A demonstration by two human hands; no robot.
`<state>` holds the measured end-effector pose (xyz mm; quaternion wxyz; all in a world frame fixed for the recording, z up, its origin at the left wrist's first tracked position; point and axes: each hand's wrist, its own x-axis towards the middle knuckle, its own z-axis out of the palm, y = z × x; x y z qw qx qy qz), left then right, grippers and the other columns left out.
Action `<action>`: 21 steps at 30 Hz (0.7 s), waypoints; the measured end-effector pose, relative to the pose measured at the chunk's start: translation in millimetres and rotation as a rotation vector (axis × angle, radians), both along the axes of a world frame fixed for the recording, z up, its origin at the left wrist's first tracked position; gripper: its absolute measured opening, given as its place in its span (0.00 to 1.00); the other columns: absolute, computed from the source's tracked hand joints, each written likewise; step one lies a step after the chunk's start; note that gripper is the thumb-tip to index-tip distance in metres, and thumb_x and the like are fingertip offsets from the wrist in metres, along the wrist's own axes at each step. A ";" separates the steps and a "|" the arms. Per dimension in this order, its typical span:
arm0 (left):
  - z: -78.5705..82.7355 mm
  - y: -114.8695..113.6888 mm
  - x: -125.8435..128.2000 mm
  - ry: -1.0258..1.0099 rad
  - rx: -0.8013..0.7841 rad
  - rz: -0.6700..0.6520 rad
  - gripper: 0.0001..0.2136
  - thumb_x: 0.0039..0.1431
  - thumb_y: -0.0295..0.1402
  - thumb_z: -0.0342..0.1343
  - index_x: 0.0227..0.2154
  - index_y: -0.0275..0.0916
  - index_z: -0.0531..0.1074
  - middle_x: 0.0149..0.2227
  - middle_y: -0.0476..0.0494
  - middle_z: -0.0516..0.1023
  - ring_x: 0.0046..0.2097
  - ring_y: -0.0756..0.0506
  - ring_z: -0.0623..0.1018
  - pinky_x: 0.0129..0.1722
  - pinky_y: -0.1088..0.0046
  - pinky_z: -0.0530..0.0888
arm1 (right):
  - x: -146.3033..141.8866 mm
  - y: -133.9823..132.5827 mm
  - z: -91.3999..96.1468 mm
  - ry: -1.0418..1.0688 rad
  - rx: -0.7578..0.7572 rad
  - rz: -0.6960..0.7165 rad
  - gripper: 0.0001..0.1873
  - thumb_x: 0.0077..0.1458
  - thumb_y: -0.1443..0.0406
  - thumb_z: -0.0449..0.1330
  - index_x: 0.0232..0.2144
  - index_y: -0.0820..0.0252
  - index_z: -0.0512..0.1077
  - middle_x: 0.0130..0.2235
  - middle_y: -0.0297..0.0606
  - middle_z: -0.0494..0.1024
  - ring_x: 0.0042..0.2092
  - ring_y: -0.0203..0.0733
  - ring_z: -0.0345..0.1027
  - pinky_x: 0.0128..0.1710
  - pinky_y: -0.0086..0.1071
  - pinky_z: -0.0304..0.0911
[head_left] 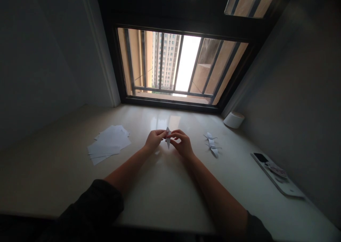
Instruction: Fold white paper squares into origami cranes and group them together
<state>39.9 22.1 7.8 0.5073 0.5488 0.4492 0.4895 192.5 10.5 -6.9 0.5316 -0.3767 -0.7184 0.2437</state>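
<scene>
Between my two hands a small piece of folded white paper [168,142] stands upright, a narrow diamond with pointed ends. My left hand [154,139] pinches it from the left side. From the right, my right hand [182,142] has its thumb and forefinger closed on the paper's edge. Fingers cover part of the folds. Right of my hands, several folded paper cranes [211,143] sit in a row on the pale surface. A loose pile of white paper sheets [109,142] lies to the left.
The glossy pale sill [160,185] reaches to a barred window [183,64] in a dark frame. A white cylindrical object [233,120] stands at the back right corner. Along the right wall lies a flat white object with a dark panel [277,174].
</scene>
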 end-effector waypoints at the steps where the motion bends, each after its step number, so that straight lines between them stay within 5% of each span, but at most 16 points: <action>1: 0.0 -0.4 0.4 -0.006 0.000 -0.014 0.15 0.47 0.43 0.59 0.30 0.34 0.79 0.28 0.43 0.79 0.30 0.46 0.75 0.33 0.70 0.69 | -0.1 -0.2 0.4 0.011 -0.004 0.005 0.06 0.47 0.61 0.64 0.31 0.51 0.78 0.35 0.38 0.73 0.36 0.40 0.68 0.32 0.33 0.64; 21: -5.3 2.3 -0.5 0.019 0.043 0.012 0.17 0.48 0.45 0.58 0.31 0.35 0.79 0.27 0.44 0.78 0.30 0.48 0.73 0.31 0.73 0.66 | -1.4 6.3 -8.3 0.154 -0.179 0.048 0.07 0.46 0.58 0.65 0.27 0.54 0.78 0.32 0.36 0.77 0.35 0.41 0.69 0.32 0.32 0.62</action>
